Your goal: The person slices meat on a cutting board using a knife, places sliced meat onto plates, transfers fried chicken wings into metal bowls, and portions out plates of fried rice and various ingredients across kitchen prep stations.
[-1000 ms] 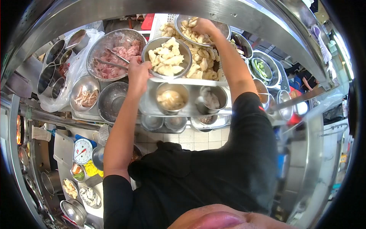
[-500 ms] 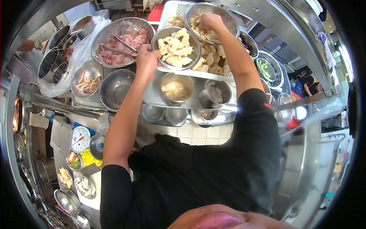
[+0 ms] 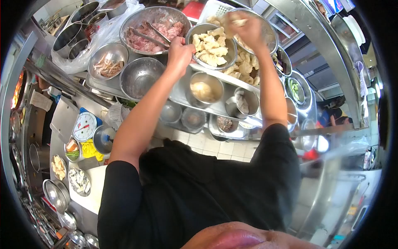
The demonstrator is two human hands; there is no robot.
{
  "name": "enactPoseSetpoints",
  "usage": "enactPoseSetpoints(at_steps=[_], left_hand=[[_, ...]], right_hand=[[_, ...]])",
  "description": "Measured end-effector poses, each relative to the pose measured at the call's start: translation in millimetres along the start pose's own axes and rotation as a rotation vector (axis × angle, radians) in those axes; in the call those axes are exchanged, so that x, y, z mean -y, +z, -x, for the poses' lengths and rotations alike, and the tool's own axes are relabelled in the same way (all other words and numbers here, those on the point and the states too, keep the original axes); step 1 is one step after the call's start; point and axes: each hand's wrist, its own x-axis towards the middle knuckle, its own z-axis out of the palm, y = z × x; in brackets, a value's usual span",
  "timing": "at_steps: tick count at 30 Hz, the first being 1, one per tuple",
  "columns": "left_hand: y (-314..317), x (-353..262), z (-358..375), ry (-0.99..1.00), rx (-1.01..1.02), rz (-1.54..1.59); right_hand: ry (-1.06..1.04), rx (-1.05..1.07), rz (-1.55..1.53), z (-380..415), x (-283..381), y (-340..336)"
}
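Observation:
My left hand [image 3: 181,54] grips the near left rim of a steel bowl [image 3: 232,59] heaped with pale yellow battered pieces [image 3: 210,46]. Above and to the right of that heap is my right hand [image 3: 248,32], smeared by motion, its fingers closed around a pale battered piece [image 3: 238,21]. Partly behind this hand stands a perforated colander [image 3: 268,30]. More battered pieces [image 3: 243,68] lie below the colander, beside the bowl. A large bowl of raw pinkish meat [image 3: 161,31], with metal tongs [image 3: 150,36] resting in it, sits left of my left hand.
Nearer me are a dark-stained steel bowl [image 3: 141,79], a pot of cloudy liquid [image 3: 206,89] and another steel pot [image 3: 242,103]. A bowl of pale strips [image 3: 108,62] stands at left. A dial scale [image 3: 85,125] is on the left counter. A metal shelf frame [image 3: 327,45] crosses the upper right.
My right hand has come up out of the colander toward the bowl, with a battered piece in it. My left hand keeps its hold on the bowl's rim. The whole view has shifted and turned slightly.

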Motion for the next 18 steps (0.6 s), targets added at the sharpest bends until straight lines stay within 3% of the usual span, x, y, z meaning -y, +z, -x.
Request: enactPoseSetpoints(at_steps=[1,2,5,6,10,14,17,18], left_hand=[[-1,-1,3,-0.019,-0.002,-0.003],[-1,-5,6,-0.035,-0.004,-0.006],[-9,-13,14,-0.038,-0.021,0.001],[-14,-14,18,-0.034,-0.035,0.009],[-36,-30,37,-0.023,0.002,0.051],[-68,-35,59,0.019,0.027,0.036],[-98,-43,89,0.041,0.015,0.196],[-113,-41,101,0.04,-0.002,0.202]], right_hand=[[0.178,0.178,0.165,5,51,7],[-0.07,0.143,0.252,7,46,32],[0.121,0.41,0.136,3,68,35],[0.096,0.418,0.062,-1,72,27],[0.32,0.374,-0.372,-3,84,12],[0.237,0.289,-0.235,-6,84,20],[0.319,0.127,-0.191,-2,95,25],[0.235,0.029,-0.054,-3,78,27]])
